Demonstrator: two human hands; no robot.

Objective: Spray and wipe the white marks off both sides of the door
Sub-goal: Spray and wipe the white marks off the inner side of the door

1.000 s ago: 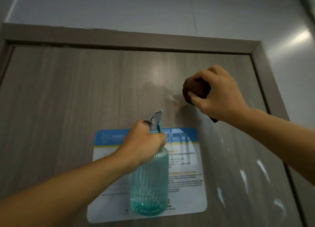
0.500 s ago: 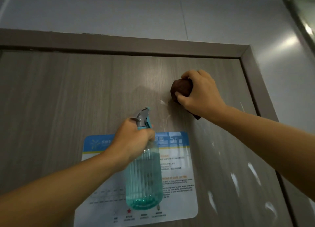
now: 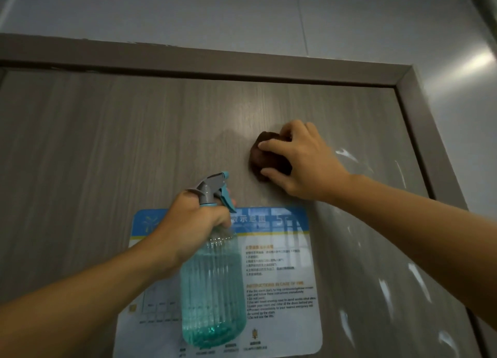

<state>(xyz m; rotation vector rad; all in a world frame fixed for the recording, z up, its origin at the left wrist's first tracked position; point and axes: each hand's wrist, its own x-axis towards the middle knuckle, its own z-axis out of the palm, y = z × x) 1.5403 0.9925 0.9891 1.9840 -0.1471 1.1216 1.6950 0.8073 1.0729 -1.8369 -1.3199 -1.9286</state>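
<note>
The door (image 3: 107,147), grey-brown with a wood grain, fills most of the frame, seen from below so that its top edge runs across the upper part. White marks (image 3: 347,153) streak its right side: one just right of the right hand, more scattered down toward the lower right corner. A shiny wet patch lies on the door left of and above the cloth.

The cloth (image 3: 265,158), dark brown and bunched, sits against the door a little right of centre. The right hand (image 3: 304,161) covers it from the right, its grip curled round the wad, one finger laid over the top and the thumb under the lower edge, pressing it to the door.

The bottle (image 3: 213,298), ribbed clear teal plastic with liquid in it, hangs in the lower centre of the frame, in front of the door. Its grey and teal spray head (image 3: 215,188) points up and to the right, toward the cloth. The left hand (image 3: 193,228) grips the neck, fingers wrapped tight round it below the spray head; whether a finger lies on the trigger I cannot tell.

Behind the bottle a notice (image 3: 282,271) with a blue band on top is stuck to the door, bearing small print. A grey frame (image 3: 242,61) borders the door at the top and right, and a pale glossy wall (image 3: 242,13) lies beyond it.
</note>
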